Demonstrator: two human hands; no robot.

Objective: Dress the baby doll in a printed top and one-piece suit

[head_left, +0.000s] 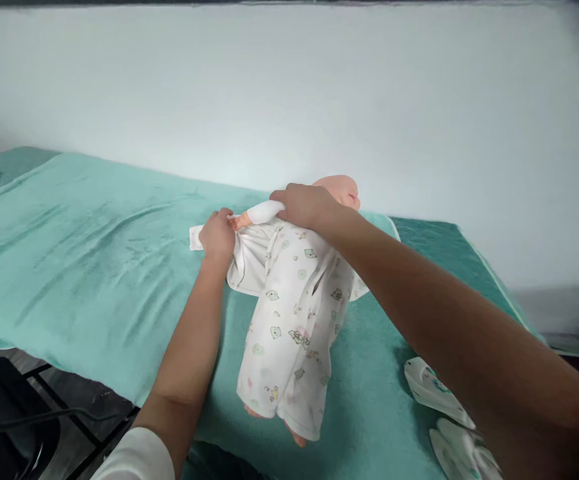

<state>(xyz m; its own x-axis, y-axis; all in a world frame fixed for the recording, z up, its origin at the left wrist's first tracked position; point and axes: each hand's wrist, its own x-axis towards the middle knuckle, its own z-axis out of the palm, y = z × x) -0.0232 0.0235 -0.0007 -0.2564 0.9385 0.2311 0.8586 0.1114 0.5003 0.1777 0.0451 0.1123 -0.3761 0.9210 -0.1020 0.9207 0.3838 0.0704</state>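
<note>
A baby doll (337,189) lies on its back on a teal blanket, its head toward the wall. White clothing with small animal prints (299,320) covers its body and legs, with the feet showing at the bottom. One printed side of the garment is spread out to the left, its white sleeve (196,238) reaching past my left hand (218,233). That hand is closed on the sleeve, beside the doll's small hand (240,221). My right hand (305,204) is closed around the upper end of the doll's white cloth arm (265,212), near the shoulder; its fingertips are partly hidden.
The teal blanket (94,233) covers a long table against a white wall (289,87). White printed cloth items (439,390) lie at the lower right, partly behind my right forearm. A black chair (9,413) and a cable (69,412) are at the lower left.
</note>
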